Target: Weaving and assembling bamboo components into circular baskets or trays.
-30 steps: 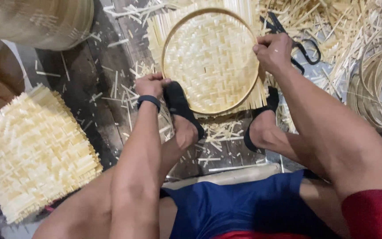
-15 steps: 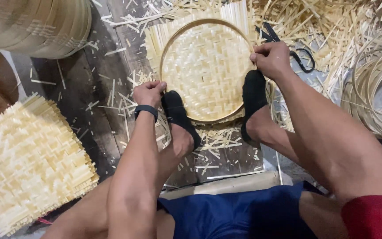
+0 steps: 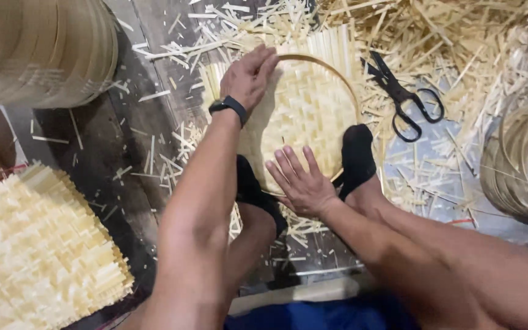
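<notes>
Fingers [image 3: 263,61] of the left hand [image 3: 249,76], held straight and close together, lie flat on the upper left rim of the round woven bamboo tray [image 3: 313,104]; they grip nothing. Right hand [image 3: 300,183] rests palm down with fingers spread wide on the near part of the same tray, also gripping nothing. A dark watch [image 3: 228,105] circles the left wrist. The tray lies on the floor [image 3: 123,146] between the person's two feet in black socks [image 3: 357,156], which press against its near edge; loose strip ends stick out past its hoop at the top.

Surface: dark wooden floor boards, littered with short pale bamboo offcuts, thickest along the top and right. Black scissors [image 3: 406,101] lie shut on the floor just right of the tray, apart from both hands. A square woven mat [image 3: 38,244] with untrimmed edges lies at lower left. A stack of finished trays [image 3: 38,49] stands at upper left, and a pile of bamboo hoops [image 3: 520,159] at right.

Hidden or unclear: the stack, the hoops and the mat are cut off by the picture edges; the left foot is largely covered by the left forearm; the tray's near rim is hidden under the right hand and feet. A brown object at far left cannot be identified.
</notes>
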